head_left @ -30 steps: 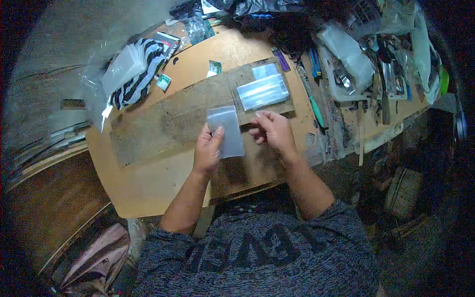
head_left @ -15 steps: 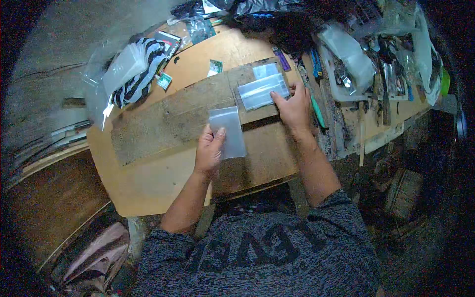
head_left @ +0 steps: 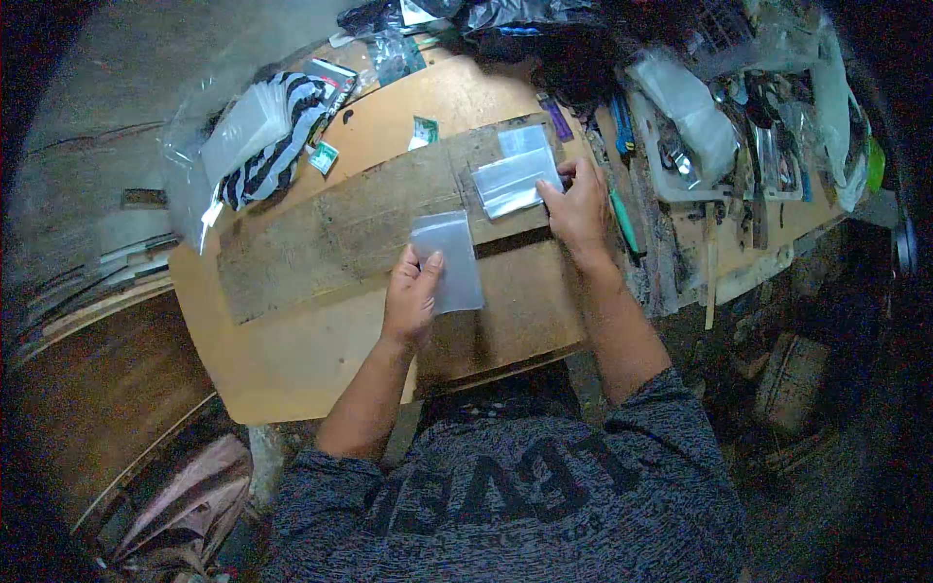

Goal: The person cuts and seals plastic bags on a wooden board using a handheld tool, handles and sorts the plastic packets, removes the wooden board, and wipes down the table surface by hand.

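Between left fingers (head_left: 408, 258), clear bag (head_left: 459, 277), thumb (head_left: 430, 266) uppermost

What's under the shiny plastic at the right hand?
The wooden board lies beneath the shiny plastic. A pale bluish sheet shows past its far edge; whether that continues underneath is hidden, as is the board directly below.

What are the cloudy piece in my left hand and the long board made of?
The cloudy piece in your left hand: probably plastic film, smooth, with a soft sheen and translucent look. The board: likely wood, matte; its brown face is blotchy and scuffed.
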Available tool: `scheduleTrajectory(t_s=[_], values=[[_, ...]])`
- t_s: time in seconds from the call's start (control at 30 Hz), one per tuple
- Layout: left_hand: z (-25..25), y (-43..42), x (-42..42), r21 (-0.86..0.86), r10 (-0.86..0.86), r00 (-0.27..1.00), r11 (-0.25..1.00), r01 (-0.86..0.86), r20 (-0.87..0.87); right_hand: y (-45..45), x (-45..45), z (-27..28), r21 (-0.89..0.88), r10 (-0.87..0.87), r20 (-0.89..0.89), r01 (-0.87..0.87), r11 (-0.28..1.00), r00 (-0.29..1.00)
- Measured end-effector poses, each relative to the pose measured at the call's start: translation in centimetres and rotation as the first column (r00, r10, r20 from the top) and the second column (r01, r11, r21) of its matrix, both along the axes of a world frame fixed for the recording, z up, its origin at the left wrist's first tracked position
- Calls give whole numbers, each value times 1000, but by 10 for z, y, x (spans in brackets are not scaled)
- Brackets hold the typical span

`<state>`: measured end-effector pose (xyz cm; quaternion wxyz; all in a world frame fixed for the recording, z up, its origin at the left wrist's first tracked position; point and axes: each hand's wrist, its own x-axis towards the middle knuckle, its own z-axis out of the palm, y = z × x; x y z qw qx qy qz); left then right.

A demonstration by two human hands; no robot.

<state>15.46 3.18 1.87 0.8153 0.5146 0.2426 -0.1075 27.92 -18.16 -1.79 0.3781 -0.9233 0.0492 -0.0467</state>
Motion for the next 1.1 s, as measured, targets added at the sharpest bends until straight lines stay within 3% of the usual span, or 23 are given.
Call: scheduleTrajectory(t_s=[0.1, 0.2, 0.33, 0.43, 0.53, 0.6, 0.63, 0.7, 0.87, 0.93, 0.97, 1.03, 1.1], values=[[-1, 1, 0, 54, -12, 999, 998, 10, 42, -2, 2, 6, 128, 53, -118, -38, 991, 992], [1, 1, 1, 63, 14, 1000, 998, -15, 21, -3, 3, 20, 143, 54, -180, -28, 989, 982], [-1, 1, 0, 47, 16, 999, 999, -17, 34, -2, 2, 17, 190, 42, -177, -8, 982, 983], [-4, 4, -1, 56, 8, 999, 998, -10, 34, -4, 2, 6, 338, 6, -177, 55, 940, 984], [3, 2, -1, 34, 25, 1000, 999, -26, 19, -11, 4, 6, 385, 69, -107, -23, 923, 992], [5, 2, 0, 8, 49, 999, 999, -49, -2, -16, 11, 9, 589, 136, -114, -44, 807, 984], [4, 3, 0, 16, 35, 999, 999, -35, 23, -19, 16, 13, 589, 137, -114, -44, 807, 984], [2, 5, -1, 24, 22, 999, 999, -23, 49, -27, 29, 22, 645, 278, -205, -85, 760, 938], [7, 6, -4, 17, 22, 1000, 1000, -22, 1, -34, 59, 36, 664, 442, -247, -182, 726, 862], [8, 6, -2, 24, 15, 1000, 1000, -15, -1, -32, 70, 45, 564, 598, -243, -391, 728, 764], [9, 7, -1, 31, 7, 1000, 1000, -7, -4, -30, 76, 44, 564, 599, -241, -391, 727, 764], [9, 5, 2, 27, -1, 1000, 1000, 0, 24, -24, 87, 44, 389, 696, -149, -606, 694, 702], [14, 0, 7, 21, -9, 999, 1000, 8, 52, -19, 91, 42, 306, 658, -127, -601, 738, 743]])
